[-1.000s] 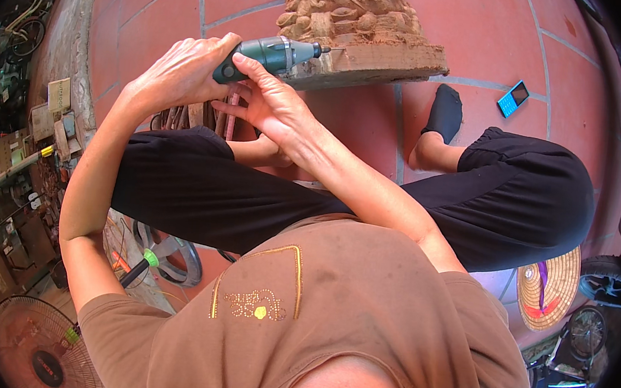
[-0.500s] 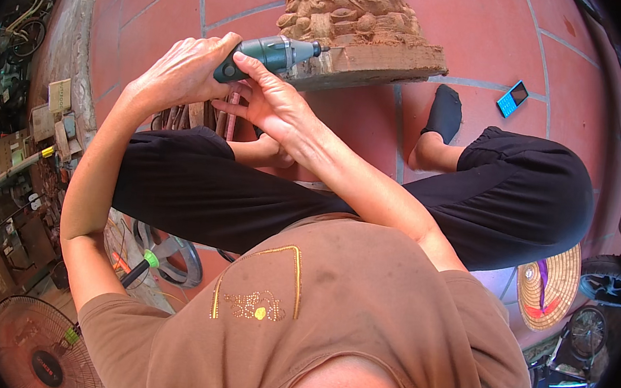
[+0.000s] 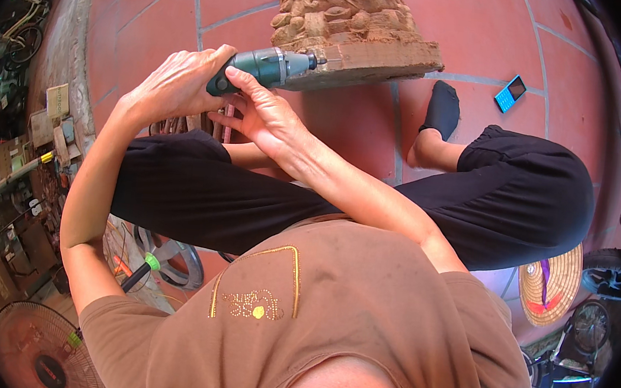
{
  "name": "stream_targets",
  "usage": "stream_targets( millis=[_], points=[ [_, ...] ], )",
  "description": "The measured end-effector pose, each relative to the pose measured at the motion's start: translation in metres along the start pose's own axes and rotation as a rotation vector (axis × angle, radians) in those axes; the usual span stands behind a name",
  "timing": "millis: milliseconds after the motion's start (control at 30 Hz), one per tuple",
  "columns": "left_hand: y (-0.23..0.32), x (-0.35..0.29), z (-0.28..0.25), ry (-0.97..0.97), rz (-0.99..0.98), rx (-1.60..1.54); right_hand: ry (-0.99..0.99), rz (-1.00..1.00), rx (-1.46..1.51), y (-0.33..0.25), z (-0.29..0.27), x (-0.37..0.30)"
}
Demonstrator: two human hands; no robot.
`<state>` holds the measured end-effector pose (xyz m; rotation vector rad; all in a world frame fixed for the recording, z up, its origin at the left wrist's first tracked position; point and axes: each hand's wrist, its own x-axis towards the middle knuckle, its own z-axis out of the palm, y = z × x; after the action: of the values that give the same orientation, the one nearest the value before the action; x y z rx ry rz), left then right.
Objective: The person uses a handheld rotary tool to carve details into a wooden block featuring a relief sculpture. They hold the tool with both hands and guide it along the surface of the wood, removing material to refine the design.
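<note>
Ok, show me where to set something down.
Bare red tiles lie between the carving and the blue phone; a smaller patch sits between the carving's base, the dark sock and the right forearm. It is crowded where the left hand and right hand hold the rotary tool, and at lower left around the fan.

On the red-tiled floor, a carved wooden piece is set ahead, a blue keypad phone is laid to its right, and a straw hat is placed nearer.

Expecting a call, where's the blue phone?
In the head view, the blue phone lies upper right on the red tiled floor, right of the dark sock.
</note>
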<state>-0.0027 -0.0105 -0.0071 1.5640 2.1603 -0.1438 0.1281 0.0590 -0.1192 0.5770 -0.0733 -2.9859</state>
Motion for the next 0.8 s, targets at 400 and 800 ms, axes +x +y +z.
stream_targets(
  millis=[400, 800],
  points=[
    [0.003, -0.002, 0.006, -0.024, -0.02, 0.009, 0.011, -0.003, 0.008, 0.002, -0.001, -0.009],
    [0.007, -0.002, 0.004, -0.017, -0.015, 0.043, -0.004, -0.004, 0.001, 0.001, -0.002, -0.01]
  ],
)
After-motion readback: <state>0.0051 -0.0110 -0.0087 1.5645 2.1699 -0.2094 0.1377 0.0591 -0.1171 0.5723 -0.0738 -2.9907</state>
